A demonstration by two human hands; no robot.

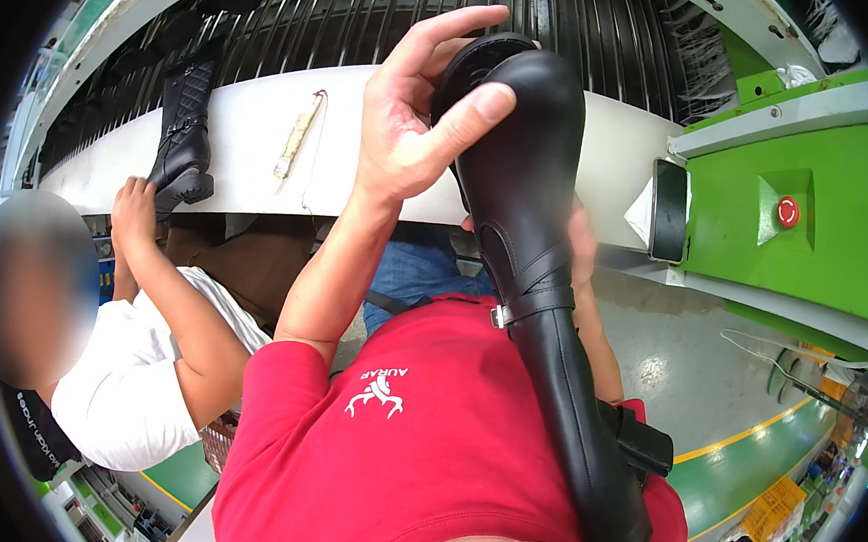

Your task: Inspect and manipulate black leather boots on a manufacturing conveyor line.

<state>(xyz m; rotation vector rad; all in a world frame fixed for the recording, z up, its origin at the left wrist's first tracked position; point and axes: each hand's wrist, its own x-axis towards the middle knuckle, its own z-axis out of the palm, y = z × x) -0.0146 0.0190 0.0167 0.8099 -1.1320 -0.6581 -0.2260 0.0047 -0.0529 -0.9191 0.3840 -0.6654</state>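
A tall black boot [539, 178] with a strap and metal buckle is held up before my red shirt, its toe end away from me and its shaft running down toward my chest. My left hand [413, 121] grips the toe end, thumb on the upper and fingers about the sole edge. Behind the boot's ankle, my right hand [583, 245] is mostly hidden; a fingertip shows on the boot's other side, so it wraps round the boot. A black blocky thing [647, 443] by my right arm is too unclear to name.
A white ledge [249, 126] borders dark metal rollers [370, 19]. On it lie a wrapped tool with a cord [298, 139] and a phone [669, 211]. At left, a co-worker's hand [134, 215] touches a quilted black boot [184, 127]. A green machine [806, 194] has a red button [787, 211].
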